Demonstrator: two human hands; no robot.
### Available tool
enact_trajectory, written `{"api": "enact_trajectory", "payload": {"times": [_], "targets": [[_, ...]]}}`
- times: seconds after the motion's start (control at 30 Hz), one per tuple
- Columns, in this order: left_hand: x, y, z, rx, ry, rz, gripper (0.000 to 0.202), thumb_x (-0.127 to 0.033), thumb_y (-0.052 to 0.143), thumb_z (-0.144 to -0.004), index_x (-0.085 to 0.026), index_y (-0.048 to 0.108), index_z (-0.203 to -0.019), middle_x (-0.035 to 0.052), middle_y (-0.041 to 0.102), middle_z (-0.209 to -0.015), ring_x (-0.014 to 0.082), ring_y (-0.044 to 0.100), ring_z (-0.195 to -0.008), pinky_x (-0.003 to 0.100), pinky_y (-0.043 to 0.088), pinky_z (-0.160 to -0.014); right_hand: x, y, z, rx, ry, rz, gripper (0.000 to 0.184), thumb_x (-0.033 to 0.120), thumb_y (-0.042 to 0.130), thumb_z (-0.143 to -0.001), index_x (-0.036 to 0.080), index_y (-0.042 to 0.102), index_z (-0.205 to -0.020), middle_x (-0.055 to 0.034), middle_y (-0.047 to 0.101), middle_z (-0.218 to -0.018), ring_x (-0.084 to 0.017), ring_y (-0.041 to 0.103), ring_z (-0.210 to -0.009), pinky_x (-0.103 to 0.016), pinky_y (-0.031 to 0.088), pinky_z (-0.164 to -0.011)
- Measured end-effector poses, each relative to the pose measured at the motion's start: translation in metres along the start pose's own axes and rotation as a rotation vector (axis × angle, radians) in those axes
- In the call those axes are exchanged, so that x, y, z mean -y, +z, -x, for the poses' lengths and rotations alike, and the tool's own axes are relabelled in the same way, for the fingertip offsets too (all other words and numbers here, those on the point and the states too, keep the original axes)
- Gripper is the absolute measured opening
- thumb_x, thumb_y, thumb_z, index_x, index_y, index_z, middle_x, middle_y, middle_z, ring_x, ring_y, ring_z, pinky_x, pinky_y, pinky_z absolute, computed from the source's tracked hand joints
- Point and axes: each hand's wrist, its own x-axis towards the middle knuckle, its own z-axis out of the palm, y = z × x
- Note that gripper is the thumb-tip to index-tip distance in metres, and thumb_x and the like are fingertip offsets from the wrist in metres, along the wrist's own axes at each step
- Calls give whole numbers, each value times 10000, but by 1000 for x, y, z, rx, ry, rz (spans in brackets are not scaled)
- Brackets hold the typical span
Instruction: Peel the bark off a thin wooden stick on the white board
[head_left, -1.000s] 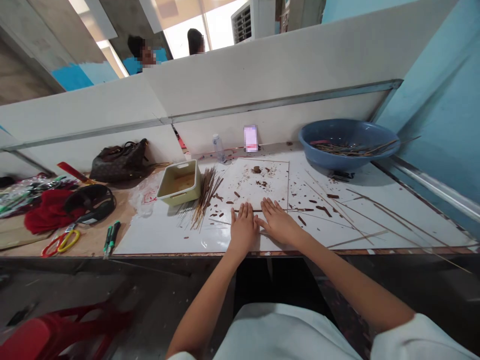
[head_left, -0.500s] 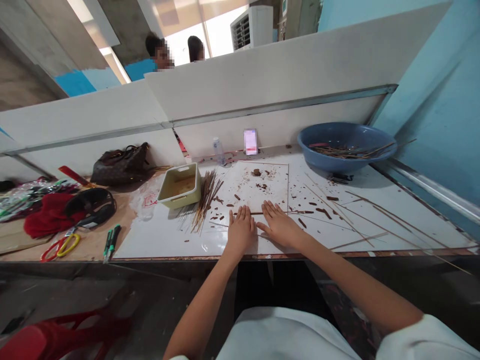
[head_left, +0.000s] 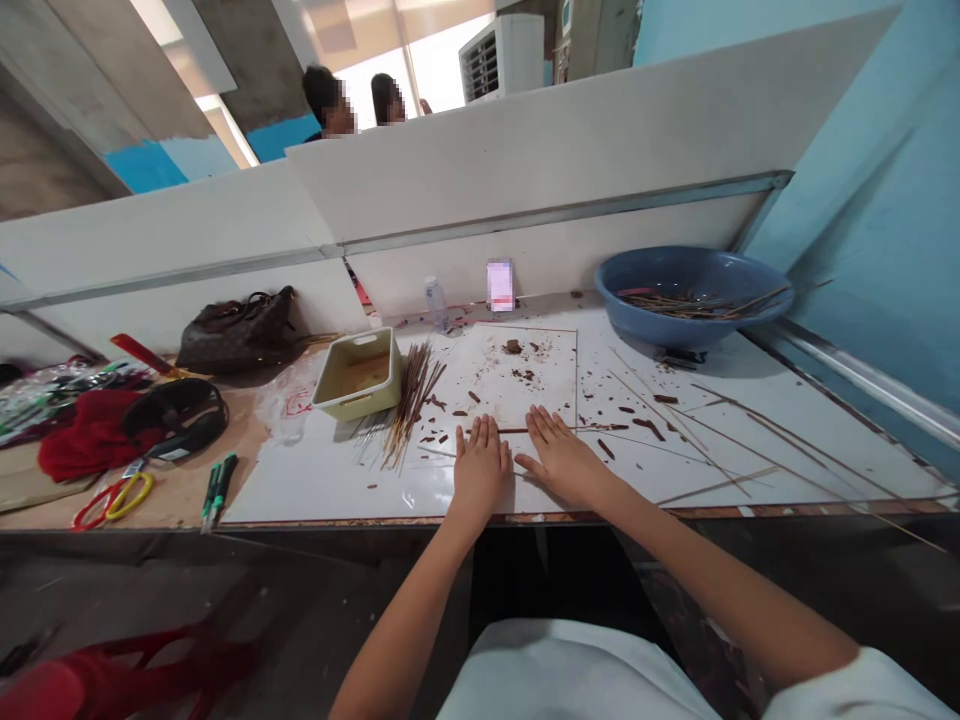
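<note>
My left hand (head_left: pixel 480 464) lies flat, palm down, near the table's front edge. Beside it on the right, my right hand (head_left: pixel 559 455) is also flat with the thumb spread towards the left one. A thin brown stick (head_left: pixel 514 430) runs crosswise under or just at the fingers of both hands; its ends are partly hidden. Beyond the fingertips is a white board (head_left: pixel 480 360) with a lump of brown clay-like material (head_left: pixel 512 347) and crumbs on it. Small brown rolled pieces (head_left: pixel 649 429) are scattered to the right.
Left of the board stand a bundle of thin sticks (head_left: pixel 414 405) and a yellow-green tub (head_left: pixel 358 408) of brownish liquid. A blue basin (head_left: pixel 675 325) with sticks is at back right. Long sticks (head_left: pixel 780 430) cross the right side. Scissors (head_left: pixel 112 500) and green-handled cutters (head_left: pixel 219 487) lie left.
Both hands stay flat over the stick and look almost unmoved. The view has shifted very slightly. In the background, a person's head has moved a little to the right.
</note>
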Motion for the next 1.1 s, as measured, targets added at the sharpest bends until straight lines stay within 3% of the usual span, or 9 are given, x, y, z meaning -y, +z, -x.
{"api": "enact_trajectory", "payload": {"times": [0.17,0.37,0.6,0.83,1.0,1.1], "targets": [[6,10,22,-58,28,-2,604,-306,271,-1151,-91,376,-1706,152,415,-1746,270,365,-1656,577,243,-1385,3,8,18,-24,-35,7,984,747,210,-1101,-1,238,-1739,-253,212,-1802,-329,183,-1700,-525,198,-1390],[7,-1,-7,25,-6,4,602,-313,282,-1145,-79,426,-1681,164,445,-1729,289,370,-1653,597,211,-1389,-2,-5,-7,23,21,2,1008,755,163,-1094,-23,256,-1728,-270,237,-1790,-349,178,-1698,-560,188,-1386],[7,1,22,-46,-11,16,608,-336,249,-1155,-87,445,-1674,148,440,-1733,295,336,-1668,618,190,-1387,5,5,23,-11,-30,21,982,747,209,-1101,-6,277,-1727,-248,219,-1798,-320,176,-1700,-518,199,-1391],[10,-10,-6,39,-85,53,594,-320,284,-1139,-128,468,-1670,117,429,-1742,360,215,-1702,762,85,-1348,2,-16,-7,111,55,30,1025,742,146,-1101,-83,299,-1691,-283,189,-1792,-346,153,-1698,-514,145,-1396],[12,-7,27,-5,-73,23,598,-356,270,-1151,-178,430,-1699,100,405,-1758,341,173,-1714,743,101,-1354,4,1,25,18,-19,-5,967,745,223,-1102,24,233,-1746,-235,192,-1806,-325,160,-1700,-533,189,-1390],[13,-6,28,-3,-77,12,596,-361,270,-1152,-191,436,-1698,107,417,-1753,350,158,-1715,755,102,-1347,4,1,26,32,-23,-4,948,727,230,-1109,29,224,-1750,-235,208,-1803,-326,175,-1698,-532,183,-1392]]}}
